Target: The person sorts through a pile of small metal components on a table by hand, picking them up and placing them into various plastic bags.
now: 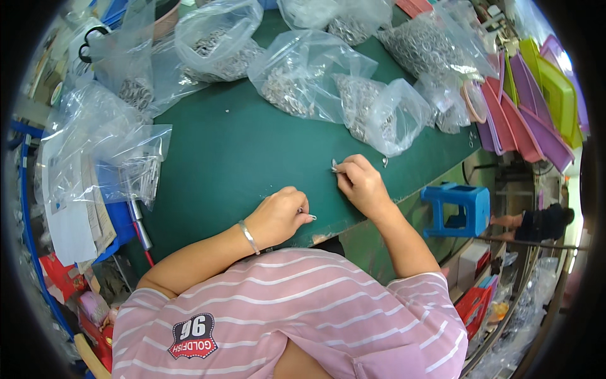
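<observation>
My left hand (276, 216), with a silver bangle on its wrist, is closed near the table's front edge. A small silvery metal piece (312, 217) sticks out between its thumb and fingers. Farther right and a bit higher, my right hand (362, 184) pinches another small silvery piece (334, 165) between thumb and fingertips. Both pieces are too small to name, and the hands are apart. Just beyond my right hand lies a loose metal piece (385, 162), close to an open clear bag (396, 120) of small metal parts.
Several clear bags of metal parts, including one bag (300, 76), line the far side of the green table (214, 164). Stacked plastic trays (514, 120) stand at right. A blue stool (457, 208) and another person (543, 224) are beyond the right edge. Papers (69, 234) lie left.
</observation>
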